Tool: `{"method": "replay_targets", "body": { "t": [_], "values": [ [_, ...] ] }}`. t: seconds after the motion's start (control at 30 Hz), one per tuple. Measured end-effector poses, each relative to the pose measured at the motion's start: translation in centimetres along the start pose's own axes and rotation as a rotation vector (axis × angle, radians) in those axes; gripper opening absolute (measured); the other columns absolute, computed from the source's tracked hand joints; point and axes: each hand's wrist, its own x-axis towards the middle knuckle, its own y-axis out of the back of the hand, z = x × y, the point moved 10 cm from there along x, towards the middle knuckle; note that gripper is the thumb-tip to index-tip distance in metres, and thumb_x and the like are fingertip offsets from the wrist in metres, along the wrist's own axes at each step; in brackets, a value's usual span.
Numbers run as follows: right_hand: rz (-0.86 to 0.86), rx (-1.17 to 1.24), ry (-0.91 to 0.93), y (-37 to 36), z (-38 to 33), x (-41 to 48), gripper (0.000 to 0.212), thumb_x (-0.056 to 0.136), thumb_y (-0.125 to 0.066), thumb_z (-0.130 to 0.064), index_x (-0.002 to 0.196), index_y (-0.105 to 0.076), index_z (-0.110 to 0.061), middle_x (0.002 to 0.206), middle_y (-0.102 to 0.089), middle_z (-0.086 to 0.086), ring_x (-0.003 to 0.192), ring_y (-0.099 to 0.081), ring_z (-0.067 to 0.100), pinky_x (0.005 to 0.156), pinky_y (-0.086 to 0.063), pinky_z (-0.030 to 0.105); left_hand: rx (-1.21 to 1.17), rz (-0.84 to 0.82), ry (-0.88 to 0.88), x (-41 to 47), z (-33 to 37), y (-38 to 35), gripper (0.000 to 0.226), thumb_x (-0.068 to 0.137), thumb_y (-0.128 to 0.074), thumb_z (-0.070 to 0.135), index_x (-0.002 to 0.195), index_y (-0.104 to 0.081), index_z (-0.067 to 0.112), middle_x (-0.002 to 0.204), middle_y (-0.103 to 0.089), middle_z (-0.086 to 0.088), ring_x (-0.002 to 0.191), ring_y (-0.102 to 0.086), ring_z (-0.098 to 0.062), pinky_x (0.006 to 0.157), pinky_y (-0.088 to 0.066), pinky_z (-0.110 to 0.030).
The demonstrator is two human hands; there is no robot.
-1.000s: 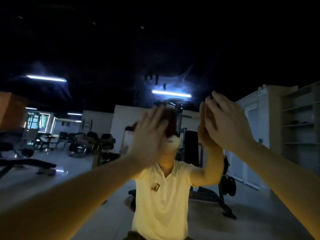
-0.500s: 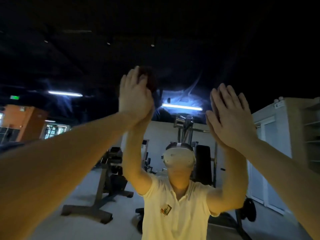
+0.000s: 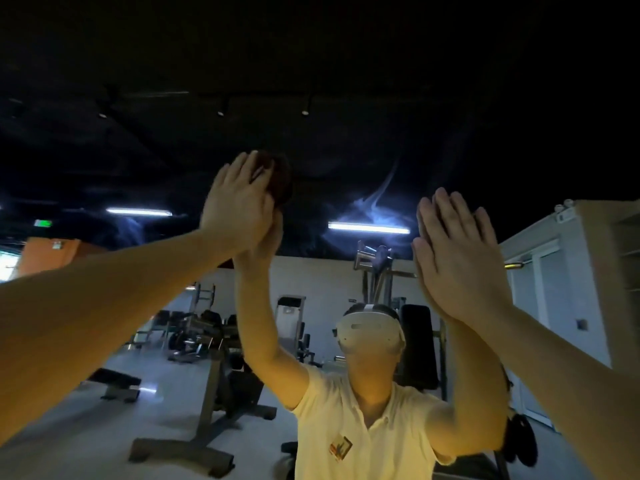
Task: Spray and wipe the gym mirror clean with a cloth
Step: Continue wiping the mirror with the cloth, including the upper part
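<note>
**While the left palm pins the cloth, the right lies flat on the glass**

Where the left fingers (image 3: pixel 242 171) reach highest, they lie straight and close together, pressing a dark, reddish-brown cloth (image 3: pixel 278 183) against the mirror (image 3: pixel 346 143). The cloth is bunched into a soft, fuzzy lump that bulges past the fingertips and out to the right of the left hand (image 3: pixel 239 206). The hand's reflection meets it palm to palm from below.

The right hand (image 3: pixel 457 261) is bare. Its fingers (image 3: pixel 446 216) are straight and nearly side by side, with the palm flat on the glass against its own reflection. It sits lower than the left hand and well apart from it.

Between the two hands the glass is smooth and dark, marked by a pale, wispy smear (image 3: pixel 377 199) just above a reflected strip light (image 3: pixel 369 227). A wide dark stretch of mirror lies open above both hands and between them. The mirror's edges cannot be made out.

Lower down, the glass reflects the person's rounded white headset (image 3: pixel 370 336) and pale collared shirt (image 3: pixel 367 434). To the left it reflects a grey metal gym machine (image 3: pixel 214 393) on a flat, angular base.
</note>
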Motion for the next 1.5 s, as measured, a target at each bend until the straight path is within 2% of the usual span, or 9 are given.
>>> {"method": "replay_targets", "body": {
  "t": [0.13,0.33,0.47,0.67,0.77,0.87,1.07,1.2,1.5],
  "values": [
    [0.001,0.019,0.015,-0.3,-0.1,-0.4,0.066,0.108,0.001,-0.047,0.164,-0.016,-0.017,0.171,-0.014,0.011,0.160,-0.008,0.027,0.127,-0.014,0.056,-0.209,0.141,0.129,0.5,6.7,0.6,0.053,0.101,-0.035,0.026,0.147,-0.054,0.008,0.164,-0.034,-0.018,0.152,-0.031,-0.036,0.127,-0.023,-0.050],
    [0.051,0.086,-0.057,2.3,5.0,-1.7,0.062,0.100,-0.027,-0.032,0.155,-0.038,-0.005,0.165,-0.031,0.018,0.154,-0.028,0.033,0.123,-0.025,0.059,-0.311,0.030,-0.428,-3.3,23.0,0.1,0.048,0.101,-0.054,0.022,0.147,-0.055,0.011,0.168,-0.030,-0.017,0.157,-0.025,-0.031,0.131,-0.013,-0.049],
    [0.015,0.009,-0.206,2.4,10.1,-3.3,0.064,0.104,-0.022,-0.039,0.157,-0.035,-0.005,0.167,-0.027,0.018,0.155,-0.024,0.033,0.124,-0.022,0.058,-0.159,-0.076,-0.639,-3.2,20.6,-0.6,0.054,0.105,-0.050,0.029,0.157,-0.042,0.020,0.173,-0.018,-0.009,0.161,-0.013,-0.025,0.131,-0.003,-0.042],
    [0.023,-0.022,-0.275,1.2,8.3,-3.7,0.073,0.106,-0.019,-0.049,0.161,-0.019,-0.002,0.169,-0.018,0.021,0.158,-0.012,0.035,0.127,-0.013,0.058,-0.108,0.066,0.010,1.8,2.4,0.5,0.051,0.103,-0.045,0.024,0.152,-0.046,0.009,0.160,-0.038,-0.019,0.145,-0.039,-0.038,0.121,-0.033,-0.050],
    [0.026,-0.064,-0.275,0.9,8.0,-3.8,0.074,0.106,-0.016,-0.050,0.161,-0.017,-0.001,0.169,-0.017,0.022,0.158,-0.011,0.036,0.126,-0.016,0.060,-0.159,0.083,0.181,2.6,4.2,-0.4,0.044,0.105,-0.044,0.026,0.147,-0.051,0.012,0.161,-0.037,-0.017,0.147,-0.038,-0.037,0.122,-0.034,-0.053],
    [0.053,-0.059,-0.269,1.0,8.1,-3.9,0.075,0.106,-0.014,-0.052,0.161,-0.017,-0.001,0.169,-0.017,0.022,0.158,-0.012,0.036,0.125,-0.017,0.061,-0.320,0.166,0.020,4.0,13.7,-0.4,0.040,0.100,-0.047,0.022,0.137,-0.059,0.013,0.155,-0.046,-0.015,0.136,-0.049,-0.036,0.116,-0.041,-0.053],
    [0.079,-0.031,-0.252,1.5,8.0,-3.9,0.078,0.105,-0.013,-0.055,0.161,-0.022,-0.001,0.168,-0.020,0.022,0.158,-0.013,0.035,0.126,-0.016,0.059,-0.222,-0.041,-0.415,4.6,29.2,0.3,0.056,0.105,-0.043,0.022,0.161,-0.036,0.015,0.173,-0.017,-0.014,0.161,-0.014,-0.028,0.131,-0.005,-0.042],
    [0.055,-0.020,-0.264,1.4,8.2,-3.9,0.076,0.105,-0.017,-0.054,0.162,-0.020,-0.004,0.170,-0.016,0.018,0.159,-0.009,0.032,0.127,-0.013,0.057,-0.226,-0.011,-0.425,3.2,22.2,0.2,0.057,0.100,-0.040,0.024,0.155,-0.046,0.011,0.169,-0.028,-0.017,0.157,-0.026,-0.034,0.130,-0.016,-0.047],
    [0.062,-0.051,-0.280,1.2,7.8,-4.0,0.074,0.106,-0.018,-0.051,0.162,-0.018,-0.002,0.169,-0.016,0.021,0.159,-0.009,0.034,0.128,-0.010,0.057,-0.183,0.126,0.298,-5.2,-3.9,-1.1,0.050,0.105,-0.036,0.025,0.149,-0.049,0.004,0.152,-0.045,-0.026,0.136,-0.046,-0.047,0.114,-0.040,-0.064]
  ]
}}
